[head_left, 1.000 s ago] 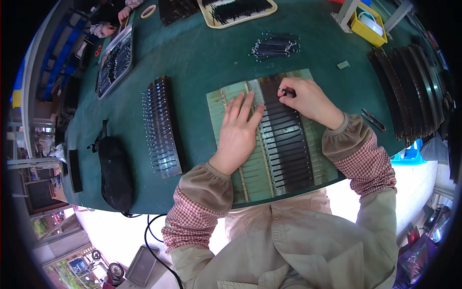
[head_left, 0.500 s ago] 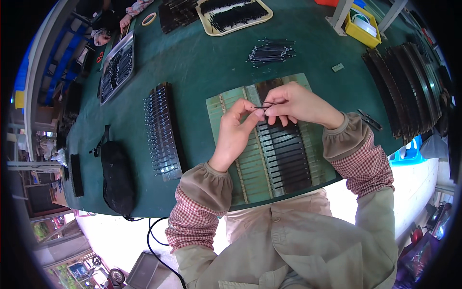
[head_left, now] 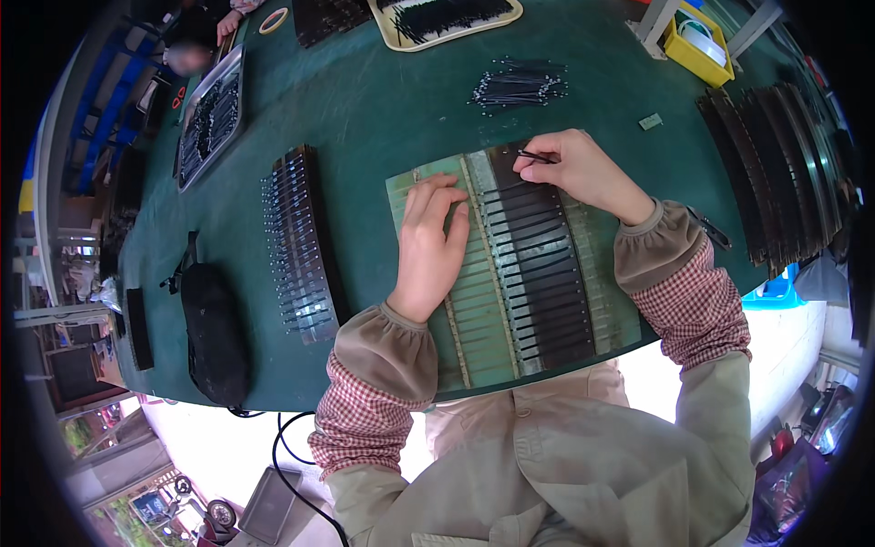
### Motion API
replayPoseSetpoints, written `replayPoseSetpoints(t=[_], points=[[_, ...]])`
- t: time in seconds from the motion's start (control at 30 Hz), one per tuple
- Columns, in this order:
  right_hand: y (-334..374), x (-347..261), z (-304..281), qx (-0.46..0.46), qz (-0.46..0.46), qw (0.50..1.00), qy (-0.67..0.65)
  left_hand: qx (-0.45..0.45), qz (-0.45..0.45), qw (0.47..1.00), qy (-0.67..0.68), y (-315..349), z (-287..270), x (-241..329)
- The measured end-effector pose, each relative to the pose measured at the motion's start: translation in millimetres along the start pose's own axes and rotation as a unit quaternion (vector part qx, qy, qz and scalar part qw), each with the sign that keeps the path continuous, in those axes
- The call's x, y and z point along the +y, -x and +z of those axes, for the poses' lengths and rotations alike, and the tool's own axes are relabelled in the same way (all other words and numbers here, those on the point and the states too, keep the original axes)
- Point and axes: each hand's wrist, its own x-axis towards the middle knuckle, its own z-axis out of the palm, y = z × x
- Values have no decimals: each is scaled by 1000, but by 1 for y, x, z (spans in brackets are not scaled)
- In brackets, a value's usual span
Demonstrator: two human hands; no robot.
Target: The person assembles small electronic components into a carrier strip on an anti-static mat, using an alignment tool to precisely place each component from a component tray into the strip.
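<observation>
A green slotted board [head_left: 474, 356] lies in front of me with a dark strip [head_left: 551, 264] along it. Thin black wires [head_left: 533, 242] lie side by side across the strip in a row. Above the strip's far end, my right hand [head_left: 583, 173] pinches one or more thin black wires [head_left: 536, 157] between thumb and fingers; the exact number is unclear. My left hand [head_left: 430, 237] is open over the board's left part, fingers loosely bent and nothing visible in them.
Beyond the board lies a pile of black wires [head_left: 519, 87] with pale tips. A filled strip [head_left: 301, 246] and a black pouch [head_left: 214, 333] lie left; stacked dark strips [head_left: 770, 173] stand right. Trays [head_left: 401, 41] and a person's hand [head_left: 228, 25] are at the back.
My hands have come apart. The left moved left and opened over the board; the right moved slightly away from me, still pinching black wire.
</observation>
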Motion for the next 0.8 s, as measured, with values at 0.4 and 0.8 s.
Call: replayPoseSetpoints(t=[0.4,0.8], points=[[6,2,17,63,-88,983,145,-73,120,969,-204,4,5,13],[12,-18,-12,-10,57,993,-106,-64,-188,923,330,-5,-2,18]])
